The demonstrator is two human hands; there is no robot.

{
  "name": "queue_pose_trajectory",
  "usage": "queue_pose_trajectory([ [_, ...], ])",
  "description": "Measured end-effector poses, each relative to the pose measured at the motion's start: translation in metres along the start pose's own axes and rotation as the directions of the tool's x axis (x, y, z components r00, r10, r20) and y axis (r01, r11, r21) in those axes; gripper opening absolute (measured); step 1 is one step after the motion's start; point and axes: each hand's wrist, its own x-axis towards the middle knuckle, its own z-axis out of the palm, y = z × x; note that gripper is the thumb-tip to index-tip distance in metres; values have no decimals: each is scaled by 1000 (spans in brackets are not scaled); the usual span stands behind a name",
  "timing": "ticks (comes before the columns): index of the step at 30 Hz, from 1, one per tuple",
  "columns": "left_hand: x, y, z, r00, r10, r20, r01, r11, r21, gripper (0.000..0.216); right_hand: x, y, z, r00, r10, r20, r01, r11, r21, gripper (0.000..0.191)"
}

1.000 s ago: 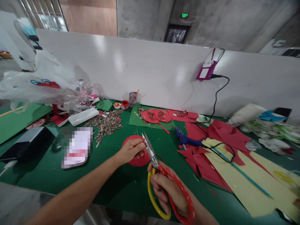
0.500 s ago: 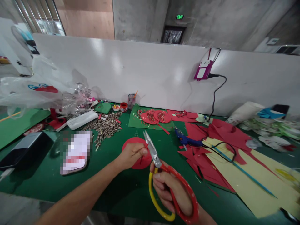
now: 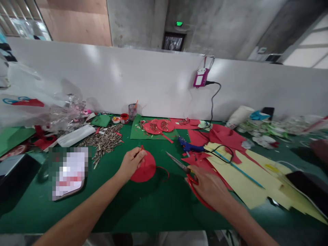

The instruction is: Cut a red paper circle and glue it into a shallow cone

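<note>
My left hand (image 3: 132,162) is closed in a pinch over the red paper circle (image 3: 147,171). A small red paper strip (image 3: 142,147) pokes up from between its fingertips. Whether those fingers also grip the circle is hard to make out. A thin curled red strip (image 3: 165,171) lies at the circle's right edge. To the right, my right hand (image 3: 207,182) is wrapped round the scissors (image 3: 179,163), low over the table. The blades look closed and point up and left; most of the handles are hidden by the hand.
A blue glue gun (image 3: 191,147) rests beyond the scissors, among red paper scraps (image 3: 198,160) and yellow sheets (image 3: 246,184). Seed husks (image 3: 106,140) lie heaped at left, near a phone (image 3: 70,172). Decorated red discs (image 3: 153,127) lie at the back before a white partition (image 3: 153,78).
The scissors have moved away from my left hand, right and down toward the table, and their blades look closed. The view has shifted right. The curled strip now shows beside the circle.
</note>
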Motion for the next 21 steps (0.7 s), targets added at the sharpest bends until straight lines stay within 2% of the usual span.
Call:
queue_pose_trajectory([
  [3,14,25,12,999,-43,17,42,998,40,28,-22,7,-4,999,-12,37,12,1000,8,30],
  [6,42,67,39,996,27,90,-34,997,75,24,-47,10,-12,995,-29,96,26,999,29,25],
  [8,67,97,65,985,130,117,-142,985,94,23,-61,9,-15,989,-46,142,39,998,52,25],
  [11,105,137,112,942,304,140,-318,944,92,19,-72,3,-16,981,-71,181,57,995,79,27],
  [13,126,156,142,924,357,138,-370,925,85,14,-71,-3,-15,978,-74,196,64,996,60,25],
  [15,141,166,166,926,331,184,-348,935,67,14,-66,-9,-14,974,-85,212,80,996,31,23],
  [17,149,166,182,927,286,241,-309,949,60,15,-59,-13,-13,969,-114,218,112,994,19,24],
  [19,150,157,187,927,239,289,-262,964,43,14,-51,-16,-12,964,-157,213,159,987,8,27],
  [21,145,143,182,933,188,306,-202,979,13,15,-42,-19,-11,958,-181,223,196,979,-47,30],
])
